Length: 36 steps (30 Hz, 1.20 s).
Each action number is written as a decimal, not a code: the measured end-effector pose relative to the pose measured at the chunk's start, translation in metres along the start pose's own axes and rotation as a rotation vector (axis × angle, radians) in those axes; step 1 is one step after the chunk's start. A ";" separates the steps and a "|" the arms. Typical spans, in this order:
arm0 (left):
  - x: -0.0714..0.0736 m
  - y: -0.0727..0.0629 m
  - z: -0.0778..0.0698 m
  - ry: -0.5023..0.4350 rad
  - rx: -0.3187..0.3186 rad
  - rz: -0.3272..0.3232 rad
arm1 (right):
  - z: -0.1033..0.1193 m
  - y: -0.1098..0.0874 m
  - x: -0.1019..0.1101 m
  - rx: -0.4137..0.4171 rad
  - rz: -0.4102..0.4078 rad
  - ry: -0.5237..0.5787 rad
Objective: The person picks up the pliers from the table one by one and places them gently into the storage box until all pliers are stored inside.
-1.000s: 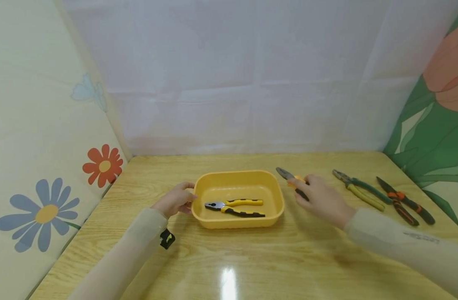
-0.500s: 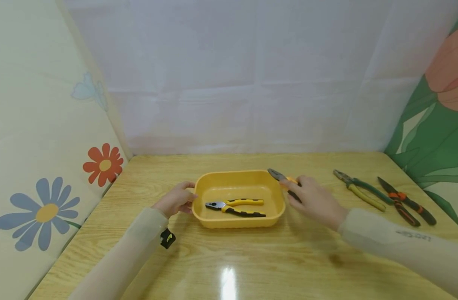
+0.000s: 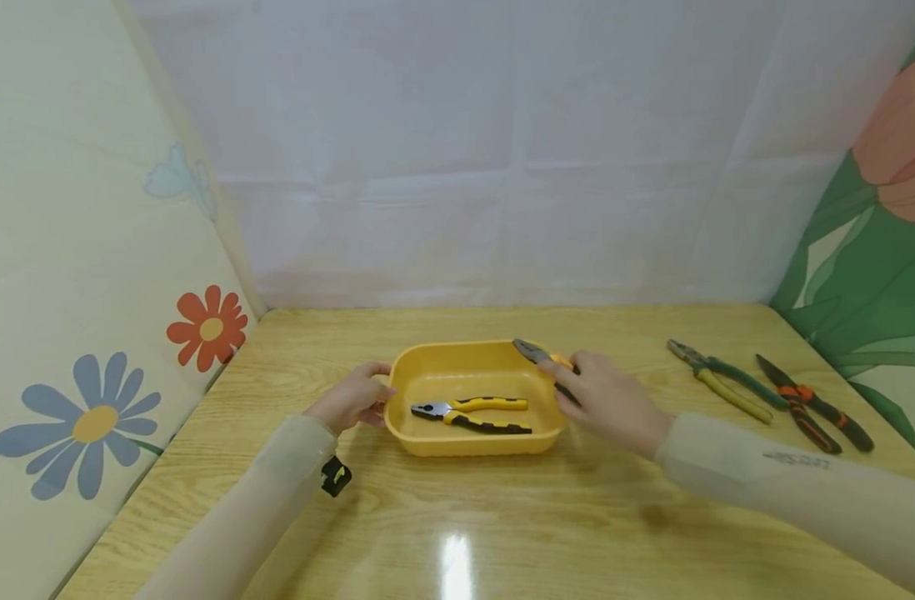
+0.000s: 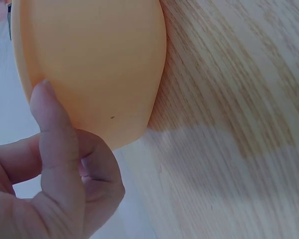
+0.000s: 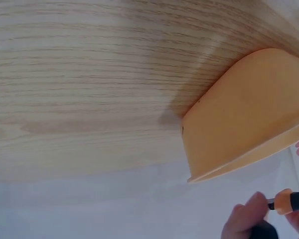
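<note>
A yellow plastic basin [image 3: 472, 447] stands on the wooden table. Inside it lies a pair of yellow-and-black handled pliers [image 3: 468, 414], head pointing left. At the basin's left end my left hand [image 3: 352, 397] holds the rim; in the left wrist view the thumb of that hand [image 4: 60, 164] lies against the wall near the rim. Over the right end, my right hand [image 3: 615, 400] grips a second pair of pliers [image 3: 532, 351] by its orange-and-black handles, the grey head above the basin's far right corner. Only part of those handles [image 5: 284, 201] shows in the right wrist view.
To the right on the table [image 3: 457, 508] lie pliers with green and yellow handles [image 3: 720, 383] and another pair with black-and-orange handles [image 3: 810, 404]. A white cloth [image 3: 457, 167] hangs behind, with flower-printed panels [image 3: 75, 250] at both sides.
My right hand has moved left with the pliers, from beside the basin to over its right end. The left hand and basin stay put.
</note>
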<state>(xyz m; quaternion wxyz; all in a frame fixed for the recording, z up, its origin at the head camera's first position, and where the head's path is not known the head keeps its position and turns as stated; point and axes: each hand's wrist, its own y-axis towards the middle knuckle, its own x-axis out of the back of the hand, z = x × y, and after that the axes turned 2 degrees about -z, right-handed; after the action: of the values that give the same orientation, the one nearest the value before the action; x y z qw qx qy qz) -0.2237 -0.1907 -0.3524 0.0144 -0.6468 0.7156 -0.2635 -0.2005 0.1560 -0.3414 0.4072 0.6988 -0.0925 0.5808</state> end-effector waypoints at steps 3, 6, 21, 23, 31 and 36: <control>0.000 0.000 -0.001 0.005 0.002 0.000 | 0.002 0.003 -0.003 0.033 -0.030 0.007; 0.000 0.000 -0.001 0.013 0.004 -0.002 | 0.003 0.007 -0.007 0.057 -0.045 0.017; 0.001 -0.001 -0.002 0.024 0.005 0.000 | 0.008 0.018 -0.021 0.147 -0.075 0.001; 0.001 -0.001 -0.002 0.023 0.008 -0.001 | 0.010 0.019 -0.022 0.140 -0.067 0.004; 0.000 -0.001 0.000 0.021 0.009 -0.009 | 0.017 0.026 -0.024 0.135 -0.034 -0.016; 0.000 -0.001 -0.001 0.021 0.013 -0.011 | 0.020 0.030 -0.026 0.144 -0.013 -0.020</control>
<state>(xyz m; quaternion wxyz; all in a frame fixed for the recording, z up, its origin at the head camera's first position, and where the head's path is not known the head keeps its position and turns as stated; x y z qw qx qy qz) -0.2232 -0.1903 -0.3514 0.0096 -0.6479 0.7103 -0.2749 -0.2118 0.1137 -0.3509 0.3588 0.7325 -0.0500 0.5764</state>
